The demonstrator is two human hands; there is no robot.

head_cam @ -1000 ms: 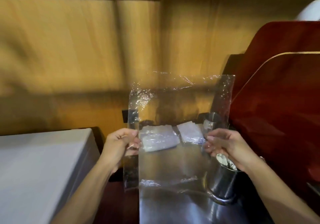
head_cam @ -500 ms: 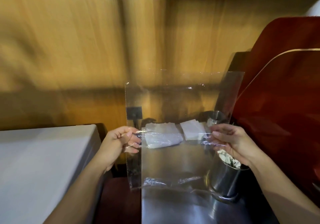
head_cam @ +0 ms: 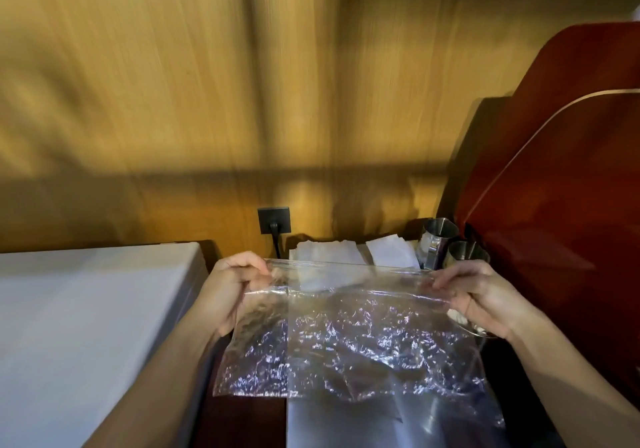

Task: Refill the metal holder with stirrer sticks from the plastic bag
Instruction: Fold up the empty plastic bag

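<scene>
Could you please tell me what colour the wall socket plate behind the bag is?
Black, seen in the head view: wall socket plate.

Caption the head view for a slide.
Left hand and right hand stretch an empty-looking plastic bag above the steel counter.

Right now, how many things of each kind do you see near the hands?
Hands: 2 (left, right)
Plastic bag: 1
Metal cups: 2 ()
Napkin stacks: 2 ()
Wall socket: 1
Total: 8
</scene>
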